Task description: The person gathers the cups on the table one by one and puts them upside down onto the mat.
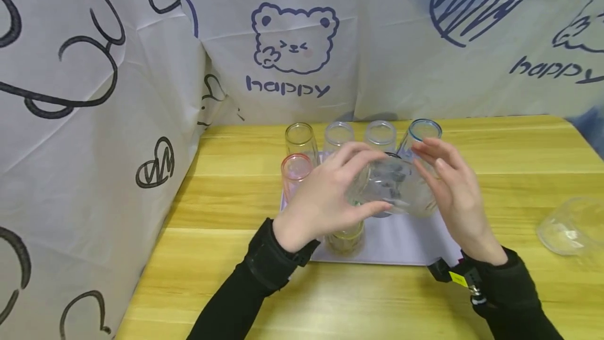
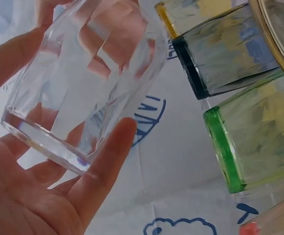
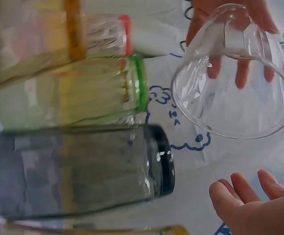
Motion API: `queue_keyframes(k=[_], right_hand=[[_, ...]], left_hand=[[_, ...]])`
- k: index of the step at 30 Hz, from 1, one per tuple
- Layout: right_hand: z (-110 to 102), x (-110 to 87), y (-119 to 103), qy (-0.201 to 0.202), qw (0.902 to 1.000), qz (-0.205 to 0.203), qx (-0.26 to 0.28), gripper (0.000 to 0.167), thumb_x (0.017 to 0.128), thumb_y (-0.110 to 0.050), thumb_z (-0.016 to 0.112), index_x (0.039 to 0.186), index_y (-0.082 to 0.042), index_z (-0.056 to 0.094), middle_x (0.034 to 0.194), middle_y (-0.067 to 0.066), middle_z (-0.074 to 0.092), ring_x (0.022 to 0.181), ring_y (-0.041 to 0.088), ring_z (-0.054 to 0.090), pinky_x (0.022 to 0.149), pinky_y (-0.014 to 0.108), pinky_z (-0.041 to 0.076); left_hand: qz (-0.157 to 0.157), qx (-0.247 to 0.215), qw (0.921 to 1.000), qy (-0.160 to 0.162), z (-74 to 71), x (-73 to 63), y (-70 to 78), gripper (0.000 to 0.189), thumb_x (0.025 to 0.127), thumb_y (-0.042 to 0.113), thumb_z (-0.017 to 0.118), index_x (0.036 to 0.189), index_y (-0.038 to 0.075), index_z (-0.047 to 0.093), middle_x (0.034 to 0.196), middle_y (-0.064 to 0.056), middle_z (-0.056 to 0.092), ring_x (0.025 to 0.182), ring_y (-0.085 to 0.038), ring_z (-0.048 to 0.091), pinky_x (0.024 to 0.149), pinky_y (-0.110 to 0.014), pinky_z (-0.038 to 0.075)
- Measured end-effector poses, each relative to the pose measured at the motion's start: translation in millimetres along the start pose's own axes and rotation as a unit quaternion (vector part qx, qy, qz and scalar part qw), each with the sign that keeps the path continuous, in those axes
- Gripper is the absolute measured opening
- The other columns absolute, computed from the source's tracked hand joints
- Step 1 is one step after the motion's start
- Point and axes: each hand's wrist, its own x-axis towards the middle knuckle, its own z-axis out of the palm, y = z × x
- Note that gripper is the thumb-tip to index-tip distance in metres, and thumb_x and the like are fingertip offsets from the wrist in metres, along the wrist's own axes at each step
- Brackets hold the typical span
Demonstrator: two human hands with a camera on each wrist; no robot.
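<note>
A clear faceted glass (image 1: 398, 185) lies tipped on its side in the air over the tray. My left hand (image 1: 330, 193) grips it near its thick base (image 2: 49, 142), thumb on one side and fingers round the other. In the right wrist view its wide open rim (image 3: 232, 134) faces toward my right hand (image 3: 251, 203). That hand, with its fingers relaxed and spread, stays apart from the glass and holds nothing. Just beyond the held glass stand a dark glass (image 3: 83, 171) and a green-edged glass (image 3: 73, 90); in the head view they are mostly hidden.
A white tray (image 1: 401, 245) bears several glasses: an amber one (image 1: 302, 138), a red-edged one (image 1: 296, 168), a blue-edged one (image 1: 424, 131) and a yellowish one (image 1: 346, 237) nearest me. Another clear glass (image 1: 571, 227) is on the wooden table (image 1: 509, 172) at right. A printed cloth (image 1: 401, 41) hangs behind.
</note>
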Motion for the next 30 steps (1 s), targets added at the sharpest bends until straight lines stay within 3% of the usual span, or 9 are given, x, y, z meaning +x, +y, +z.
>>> queue_keyframes(k=[7, 11, 14, 16, 20, 26, 30], right_hand=[[-12, -13.1, -1, -0.012, 0.9976, -0.013, -0.067, 0.039, 0.105, 0.004, 0.031, 0.141, 0.002, 0.047, 0.137, 0.008, 0.057, 0.131, 0.016, 0.054, 0.112, 0.02, 0.045], [-21, -24.8, 1, -0.013, 0.9925, -0.019, -0.12, 0.038, 0.104, 0.007, 0.036, 0.14, 0.01, 0.046, 0.136, 0.009, 0.06, 0.129, 0.014, 0.057, 0.108, 0.019, 0.047], [-30, -34.0, 3, -0.014, 0.9873, 0.001, -0.158, 0.037, 0.105, 0.002, 0.039, 0.14, 0.014, 0.044, 0.134, 0.01, 0.061, 0.127, 0.011, 0.059, 0.106, 0.02, 0.049], [-45, -41.2, 11, -0.035, 0.9865, 0.011, -0.159, 0.039, 0.106, 0.002, 0.036, 0.142, 0.016, 0.039, 0.138, 0.014, 0.058, 0.129, 0.011, 0.058, 0.107, 0.021, 0.049], [-53, -49.9, 15, -0.045, 0.9848, 0.025, -0.166, 0.038, 0.106, 0.002, 0.036, 0.141, 0.019, 0.038, 0.136, 0.019, 0.058, 0.124, 0.013, 0.062, 0.103, 0.023, 0.052], [-48, -55.7, 13, -0.039, 0.9863, 0.027, -0.158, 0.034, 0.102, 0.012, 0.036, 0.133, 0.012, 0.052, 0.126, 0.005, 0.067, 0.115, 0.009, 0.066, 0.094, 0.02, 0.056], [-52, -59.1, 15, -0.058, 0.9782, 0.054, -0.192, 0.037, 0.102, 0.013, 0.037, 0.133, 0.003, 0.054, 0.126, -0.004, 0.066, 0.114, 0.002, 0.064, 0.092, 0.016, 0.056]], left_hand=[[0.034, 0.058, 0.9936, -0.091, 3.9, 5.1, 12.4, 0.064, 0.085, 0.044, 0.08, 0.138, 0.018, 0.055, 0.136, -0.004, 0.054, 0.112, -0.019, 0.059, 0.091, -0.029, 0.056], [0.052, 0.117, 0.9812, -0.145, 8.2, 8.6, 21.0, 0.066, 0.086, 0.049, 0.077, 0.14, 0.021, 0.053, 0.135, -0.001, 0.054, 0.111, -0.018, 0.058, 0.086, -0.027, 0.057], [0.055, 0.161, 0.9688, -0.18, 12.2, 10.7, 27.0, 0.067, 0.085, 0.052, 0.076, 0.142, 0.026, 0.052, 0.136, 0.002, 0.053, 0.111, -0.018, 0.058, 0.079, -0.026, 0.059], [0.054, 0.179, 0.9624, -0.196, 16.0, 11.4, 30.0, 0.068, 0.085, 0.053, 0.076, 0.143, 0.028, 0.051, 0.136, 0.004, 0.053, 0.111, -0.018, 0.059, 0.075, -0.027, 0.06], [0.051, 0.205, 0.9527, -0.219, 25.2, 11.7, 32.7, 0.068, 0.085, 0.054, 0.075, 0.143, 0.031, 0.05, 0.14, 0.005, 0.052, 0.113, -0.019, 0.059, 0.073, -0.031, 0.061], [0.046, 0.225, 0.9389, -0.256, 38.2, 14.7, 34.5, 0.068, 0.087, 0.048, 0.076, 0.146, 0.034, 0.046, 0.139, 0.006, 0.052, 0.113, -0.019, 0.058, 0.073, -0.03, 0.061], [0.043, 0.235, 0.9304, -0.278, 46.9, 17.7, 36.1, 0.067, 0.087, 0.043, 0.076, 0.146, 0.036, 0.044, 0.141, 0.006, 0.052, 0.119, -0.021, 0.057, 0.075, -0.032, 0.062]])
